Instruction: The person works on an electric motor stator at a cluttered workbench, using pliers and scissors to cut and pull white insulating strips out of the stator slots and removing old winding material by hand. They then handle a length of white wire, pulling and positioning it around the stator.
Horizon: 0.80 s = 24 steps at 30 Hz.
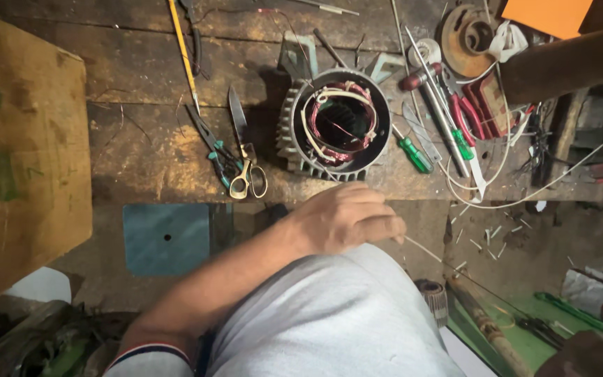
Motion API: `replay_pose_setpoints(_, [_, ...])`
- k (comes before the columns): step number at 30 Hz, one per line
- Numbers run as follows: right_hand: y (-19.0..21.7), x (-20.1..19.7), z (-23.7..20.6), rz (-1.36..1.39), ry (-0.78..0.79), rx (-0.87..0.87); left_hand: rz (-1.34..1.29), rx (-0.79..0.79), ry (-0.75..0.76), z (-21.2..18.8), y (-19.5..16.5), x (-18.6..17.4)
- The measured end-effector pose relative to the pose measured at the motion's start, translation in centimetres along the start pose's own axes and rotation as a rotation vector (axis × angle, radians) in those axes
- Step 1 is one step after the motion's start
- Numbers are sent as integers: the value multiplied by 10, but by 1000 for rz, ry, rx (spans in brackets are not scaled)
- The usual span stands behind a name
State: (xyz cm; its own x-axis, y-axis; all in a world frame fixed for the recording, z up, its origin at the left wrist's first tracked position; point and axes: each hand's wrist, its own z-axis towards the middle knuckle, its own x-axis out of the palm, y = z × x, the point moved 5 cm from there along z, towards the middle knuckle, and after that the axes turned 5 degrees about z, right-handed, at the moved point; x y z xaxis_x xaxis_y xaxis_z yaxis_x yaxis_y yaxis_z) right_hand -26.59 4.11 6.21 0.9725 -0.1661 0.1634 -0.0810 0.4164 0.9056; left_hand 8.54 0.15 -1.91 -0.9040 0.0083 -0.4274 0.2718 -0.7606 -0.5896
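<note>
My left hand (347, 218) reaches in from the lower left, over my knee in grey trousers (329, 321). Its fingers are closed, pinching a thin white strand (423, 249) that sticks out to the right of the fingertips. Just beyond the hand, on the wooden bench (141, 146), lies a finned grey motor stator (334, 126) with copper-red windings and white sleeving inside its bore. I cannot see my right hand. A bare forearm (567, 63) crosses the top right corner; whose it is I cannot tell.
Scissors with yellow handles (248, 174) and pliers (212, 146) lie left of the stator. Green-handled screwdrivers (413, 153), red pliers (463, 115) and white wires (511, 202) lie to its right. A wooden board (22, 153) stands at left, with a blue plate (165, 237) below the bench edge.
</note>
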Motion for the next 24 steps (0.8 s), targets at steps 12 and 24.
replay_pose_setpoints(12, [-44,22,28,-683,191,381,338,-416,-402,-27,16,-87])
replay_pose_setpoints(24, [-211,-28,81,-1290,408,120,-115,-1017,-626,-138,24,-47])
